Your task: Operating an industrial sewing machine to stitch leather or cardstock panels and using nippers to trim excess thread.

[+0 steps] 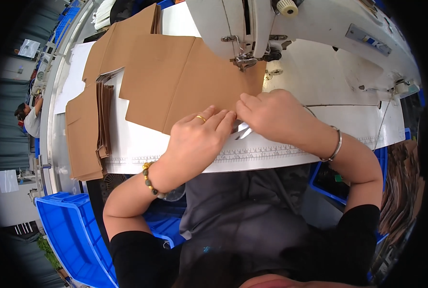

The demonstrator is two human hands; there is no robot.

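A flat brown panel point(175, 79) with a crease down it lies on the machine bed, its right part under the presser foot point(245, 61) of a white sewing machine point(315, 21). My left hand point(199, 134) is closed at the panel's near edge, its fingertips meeting those of my right hand. My right hand point(276, 115) is closed too, thumb and forefinger pinched at the panel's near right edge. Two bright metal blades, like those of small scissors point(243, 131), stick out below the right fingers. The handles and the pinched edge are hidden.
Stacks of brown panels point(83, 129) lie at the left. A printed ruler point(271, 154) runs along the table's near edge. Blue crates point(74, 230) stand at lower left and right of my lap. Another person point(31, 120) sits far left. Brown pieces point(399, 187) pile at right.
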